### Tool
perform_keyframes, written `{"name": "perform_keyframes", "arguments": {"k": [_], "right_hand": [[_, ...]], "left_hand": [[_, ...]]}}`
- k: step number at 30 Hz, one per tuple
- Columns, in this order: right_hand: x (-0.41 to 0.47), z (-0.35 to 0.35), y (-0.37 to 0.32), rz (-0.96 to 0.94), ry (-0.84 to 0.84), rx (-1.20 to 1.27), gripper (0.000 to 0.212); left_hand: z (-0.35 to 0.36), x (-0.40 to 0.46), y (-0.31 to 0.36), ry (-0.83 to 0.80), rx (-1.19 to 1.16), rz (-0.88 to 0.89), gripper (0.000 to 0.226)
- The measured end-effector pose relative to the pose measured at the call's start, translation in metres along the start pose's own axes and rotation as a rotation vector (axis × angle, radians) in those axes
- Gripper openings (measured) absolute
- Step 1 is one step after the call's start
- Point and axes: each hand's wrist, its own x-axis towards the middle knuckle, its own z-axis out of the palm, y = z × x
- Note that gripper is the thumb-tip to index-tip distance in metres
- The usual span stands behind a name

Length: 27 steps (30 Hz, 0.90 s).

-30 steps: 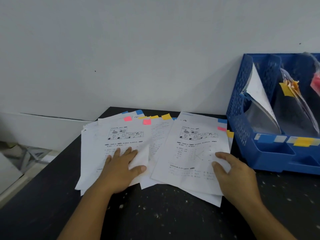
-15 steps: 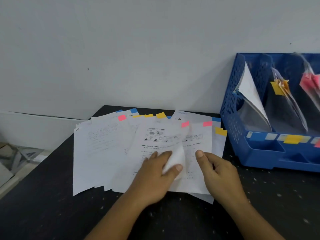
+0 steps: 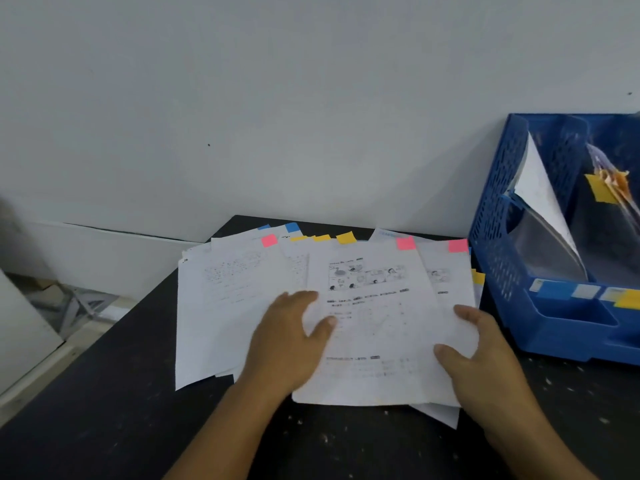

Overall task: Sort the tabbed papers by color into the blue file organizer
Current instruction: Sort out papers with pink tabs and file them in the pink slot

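Note:
White printed sheets with coloured tabs lie fanned on the black table. The top sheet (image 3: 377, 327) bears a pink tab (image 3: 406, 243); just right of it a second sheet shows another pink tab (image 3: 458, 245). Yellow tabs (image 3: 346, 238), a blue tab (image 3: 292, 227) and one more pink tab (image 3: 269, 241) stick out of the sheets behind. My left hand (image 3: 291, 344) rests flat on the top sheet's left edge, thumb across it. My right hand (image 3: 485, 358) presses its right edge with thumb and fingers spread. The blue file organizer (image 3: 491, 237) stands to the right.
The organizer's left slot holds a curled white sheet (image 3: 543, 202); the slot beside it holds yellow-tabbed papers (image 3: 606, 185). Colour labels (image 3: 585, 292) run along its front. A grey wall rises directly behind the table. The table's left edge drops to the floor (image 3: 69, 306).
My left hand let go of the folded corner and slid the pink-tabbed sheet right, onto the right-hand pile. My right hand moved out to the pile's right edge.

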Motion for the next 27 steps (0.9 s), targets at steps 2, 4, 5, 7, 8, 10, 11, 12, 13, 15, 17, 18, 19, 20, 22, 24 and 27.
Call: {"name": "perform_keyframes", "arguments": {"k": [2, 4, 5, 7, 8, 10, 11, 12, 13, 15, 17, 18, 19, 20, 22, 24, 27], "right_hand": [[0.001, -0.003, 0.000, -0.025, 0.022, -0.083, 0.051], [0.002, -0.003, 0.002, -0.026, 0.015, -0.160, 0.044], [0.002, -0.003, 0.004, -0.026, 0.007, -0.184, 0.041], [0.001, -0.002, 0.005, -0.032, -0.003, -0.215, 0.036], [0.001, -0.001, 0.005, -0.033, -0.004, -0.225, 0.035], [0.001, -0.001, 0.006, -0.029, -0.001, -0.231, 0.033], [0.001, -0.001, 0.006, -0.027, -0.001, -0.231, 0.033], [0.000, -0.001, 0.006, -0.026, -0.001, -0.232, 0.032], [0.000, -0.001, 0.006, -0.031, 0.000, -0.232, 0.032], [0.000, -0.001, 0.007, -0.042, 0.003, -0.230, 0.032], [0.000, -0.001, 0.008, -0.042, 0.007, -0.220, 0.031], [0.000, -0.001, 0.008, -0.043, 0.008, -0.213, 0.031], [0.001, -0.002, 0.008, -0.044, 0.004, -0.210, 0.031], [0.001, -0.002, 0.008, -0.044, 0.002, -0.209, 0.031], [0.002, -0.002, 0.008, -0.044, 0.002, -0.200, 0.031], [0.002, -0.002, 0.009, -0.045, 0.001, -0.194, 0.030], [0.003, -0.003, 0.010, -0.044, 0.003, -0.204, 0.030]], "left_hand": [[-0.009, 0.008, -0.018, -0.009, 0.154, -0.102, 0.065], [-0.012, 0.013, -0.032, -0.055, 0.332, -0.164, 0.078], [-0.012, 0.014, -0.038, -0.082, 0.381, -0.193, 0.085], [-0.010, 0.015, -0.044, -0.124, 0.415, -0.235, 0.092], [-0.010, 0.016, -0.046, -0.129, 0.420, -0.243, 0.093], [-0.009, 0.017, -0.048, -0.120, 0.432, -0.243, 0.089], [-0.010, 0.017, -0.048, -0.113, 0.438, -0.241, 0.086], [-0.010, 0.017, -0.048, -0.106, 0.436, -0.242, 0.084], [-0.010, 0.018, -0.048, -0.098, 0.431, -0.243, 0.082], [-0.009, 0.018, -0.050, -0.080, 0.423, -0.239, 0.078], [-0.009, 0.017, -0.051, -0.051, 0.412, -0.235, 0.071], [-0.009, 0.017, -0.051, -0.031, 0.397, -0.236, 0.067], [-0.009, 0.017, -0.051, -0.010, 0.377, -0.243, 0.063], [-0.009, 0.017, -0.051, 0.016, 0.354, -0.255, 0.060], [-0.010, 0.016, -0.050, 0.078, 0.288, -0.293, 0.053], [-0.012, 0.016, -0.050, 0.139, 0.225, -0.310, 0.047], [-0.017, 0.017, -0.047, 0.247, 0.138, -0.263, 0.039]]}}
